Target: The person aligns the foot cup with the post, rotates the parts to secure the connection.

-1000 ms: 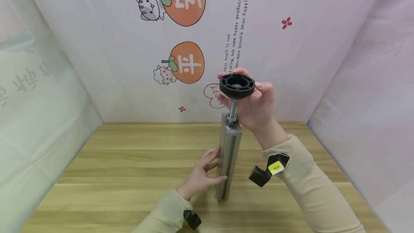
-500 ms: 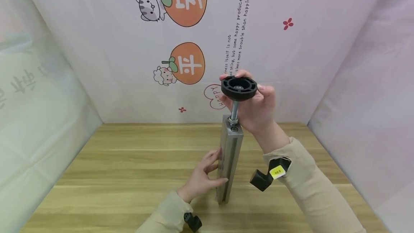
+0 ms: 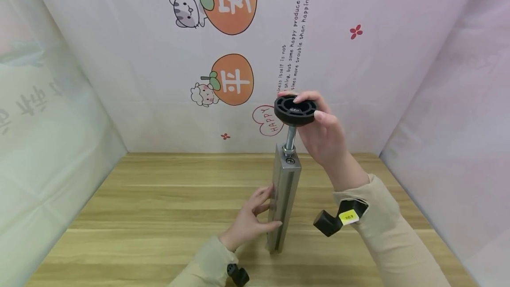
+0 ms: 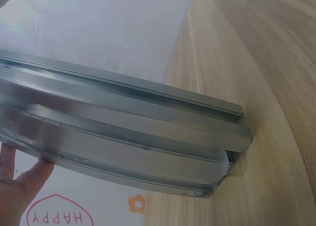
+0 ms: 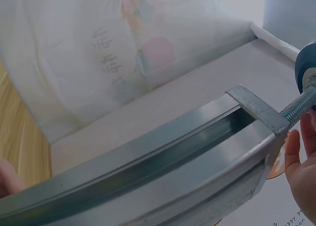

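A silver aluminium profile stands upright, slightly tilted, its lower end at the tabletop. From its top end plate rises a threaded rod with a nut, topped by a round black levelling foot. My right hand holds the foot by its rim, thumb on the right edge, one finger bent over the top. Lower down, my left hand grips the profile between thumb and fingers. The left wrist view shows the profile's grooved length and its end on the wood; the right wrist view shows the rod's thread.
The wooden table is enclosed by a printed white back cloth and pale side cloths. Black wrist cameras sit on the right sleeve and the left sleeve.
My right hand has shifted slightly right and turned around the levelling foot; a finger now reaches over its top rim. The left hand keeps its grip on the profile.
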A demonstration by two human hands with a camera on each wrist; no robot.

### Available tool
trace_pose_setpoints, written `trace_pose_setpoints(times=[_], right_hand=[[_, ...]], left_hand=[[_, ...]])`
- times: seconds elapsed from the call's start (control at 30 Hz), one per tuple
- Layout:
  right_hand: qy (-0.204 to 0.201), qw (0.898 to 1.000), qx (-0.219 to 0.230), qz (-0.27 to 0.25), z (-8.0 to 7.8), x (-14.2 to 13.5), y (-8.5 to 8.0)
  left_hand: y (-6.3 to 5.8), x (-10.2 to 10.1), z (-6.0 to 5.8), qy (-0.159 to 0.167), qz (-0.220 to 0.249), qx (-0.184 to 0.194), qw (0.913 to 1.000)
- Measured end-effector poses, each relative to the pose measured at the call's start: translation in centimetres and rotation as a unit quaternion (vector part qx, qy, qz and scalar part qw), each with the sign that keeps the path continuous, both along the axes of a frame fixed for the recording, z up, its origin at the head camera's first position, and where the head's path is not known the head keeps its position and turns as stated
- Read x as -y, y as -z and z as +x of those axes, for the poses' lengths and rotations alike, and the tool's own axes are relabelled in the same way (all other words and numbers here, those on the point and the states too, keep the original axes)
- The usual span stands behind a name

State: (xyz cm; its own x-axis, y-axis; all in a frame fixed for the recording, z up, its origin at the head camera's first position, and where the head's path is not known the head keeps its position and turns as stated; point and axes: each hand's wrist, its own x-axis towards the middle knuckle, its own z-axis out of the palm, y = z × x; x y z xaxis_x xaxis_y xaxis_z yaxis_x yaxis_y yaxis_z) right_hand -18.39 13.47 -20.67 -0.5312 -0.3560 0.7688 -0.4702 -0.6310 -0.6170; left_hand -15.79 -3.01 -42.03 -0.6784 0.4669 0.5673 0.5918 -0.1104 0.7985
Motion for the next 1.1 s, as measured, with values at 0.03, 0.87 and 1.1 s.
trace_pose_setpoints(times=[0.03, 0.87, 1.1], right_hand=[[0.002, 1.0, 0.0, 0.0, 0.1, -0.1, 0.0], [0.316, 0.944, -0.016, 0.092, 2.2, -0.7, -1.5], [0.414, 0.902, -0.047, 0.11, 2.6, -0.1, -1.6]], left_hand=[[0.0, 0.0, 0.1, 0.0, 0.0, 0.001, 1.0], [-0.4, 0.2, 0.3, 0.004, -0.007, 0.015, 0.9999], [-0.4, 0.2, 0.2, 0.005, -0.006, 0.014, 0.9999]])
